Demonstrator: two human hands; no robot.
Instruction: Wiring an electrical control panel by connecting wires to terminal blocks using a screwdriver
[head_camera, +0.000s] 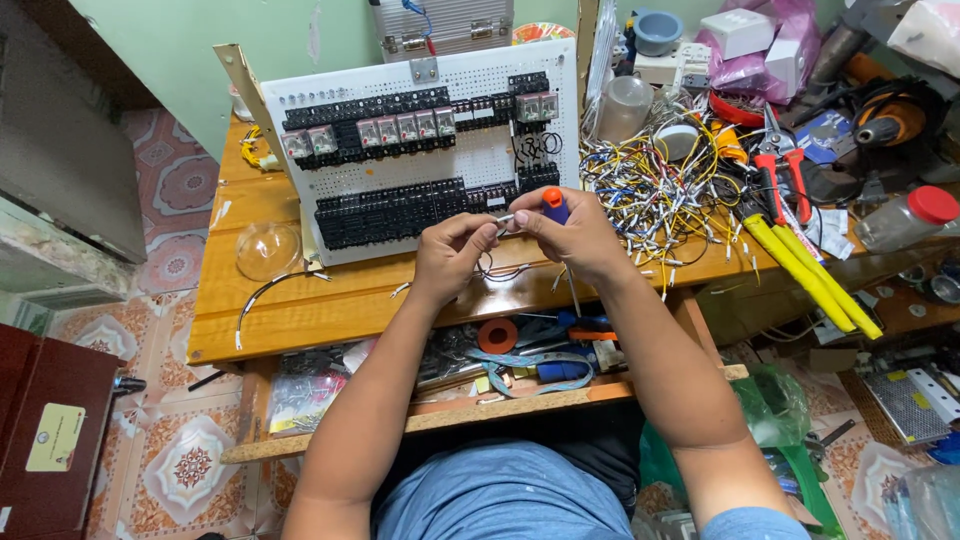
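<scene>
Left fingers (478, 226) pinched shut on a small silver wire end (503, 219). Right fingers (528, 212) curled tight round a little screwdriver (553, 204) with a blue handle and orange cap. Both hands close together, almost touching, just in front of the white board (470, 160).

Thin, light wire. Soft and bendy along its length, but stiff at the tiny metal tip. Easy to drop, easy to bend wrong. Best held right behind the metal tip, with a gentle pinch. Screwdriver small and light too, hard plastic handle, good to grip round the middle. Tip of it hidden behind the fingers, so hard to say what it touches.

Left hand (450, 255) and right hand (580, 240) held up over the front edge of the wooden table (300, 310). White board standing tilted on the table, full of little holes, with rows of black blocks (400, 212) and clear boxes (370, 133) on it.

To the right, a big messy pile of yellow and white wires (650, 190). Red cutters (780, 170) and a long yellow-handled tool (810, 275) beside it. A clear dome (267, 250) on the left. Below the table top, a shelf (500, 400) with tape and bits.
</scene>
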